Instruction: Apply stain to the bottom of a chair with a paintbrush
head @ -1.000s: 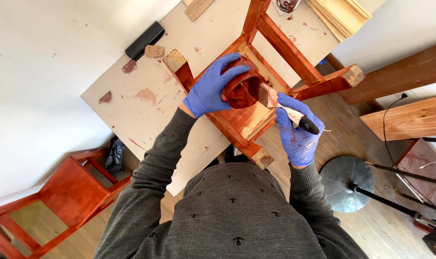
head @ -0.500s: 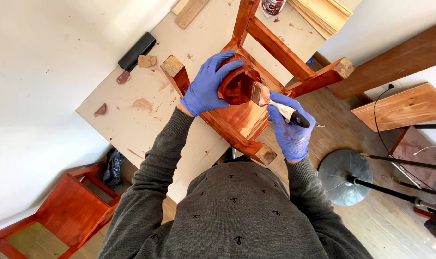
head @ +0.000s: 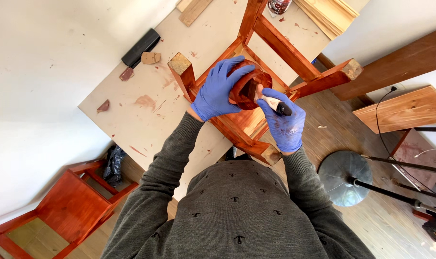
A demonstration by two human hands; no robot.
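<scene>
Scraps of sandpaper (head: 150, 57) and a black block (head: 140, 48) lie on the stained tabletop (head: 131, 120) at the left. Your left hand (head: 218, 88), gloved blue, wraps closed around a reddish stain container (head: 249, 86) held over the upturned stool (head: 256, 120). Your right hand (head: 285, 122) grips a brush (head: 271, 102), its bristles dipped in that container. A round lamp base (head: 345, 177) stands on the floor (head: 338, 139) at the right.

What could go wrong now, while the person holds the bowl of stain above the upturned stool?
The left hand holds the stain bowl tilted over the upturned stool; stain might spill onto the already blotched tabletop. The brush in the right hand could drip on the wooden floor.
</scene>
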